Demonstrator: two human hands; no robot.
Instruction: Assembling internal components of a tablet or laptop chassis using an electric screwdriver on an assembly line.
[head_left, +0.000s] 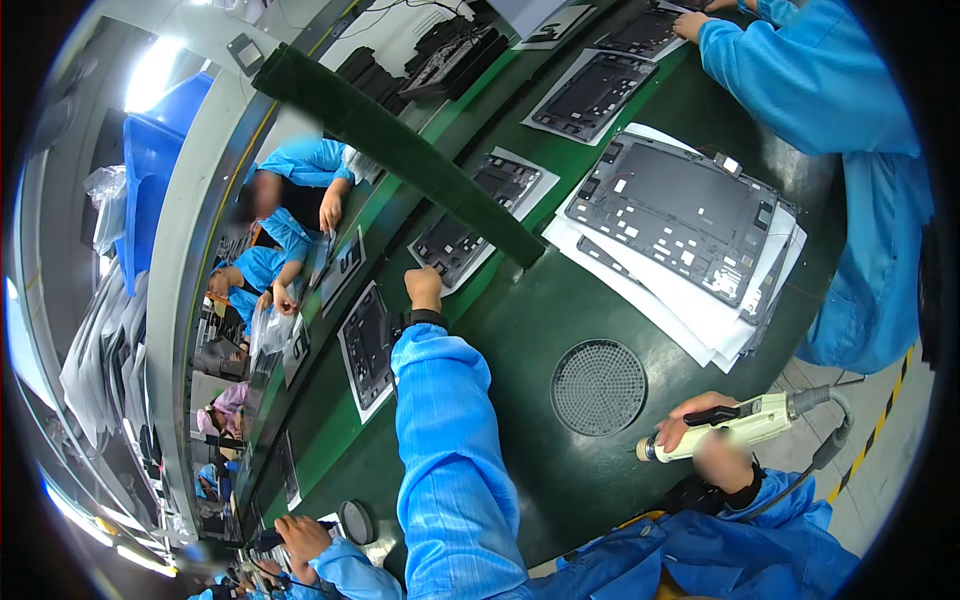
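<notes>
In my right hand (722,466), at the lower right, is a pale yellow electric screwdriver (772,424) with a black lever. Its tip points left over the green table, and a grey cable leaves its rear end. My left arm reaches forward across the table. The fingers of my left hand (424,288) are curled closed at the near-left edge of a black tablet housing (448,243) lying on white paper. What they hold, if anything, is hidden. Close to my left wrist, another black housing (368,345) lies on its own white sheet.
A round gridded dish (598,388) sits on the green table (520,400). Right of it is a stack of housings (670,215) and paper. A slanting green post (400,160) crosses above the line. Co-workers in blue stand at the upper right (800,80), across the line and lower left.
</notes>
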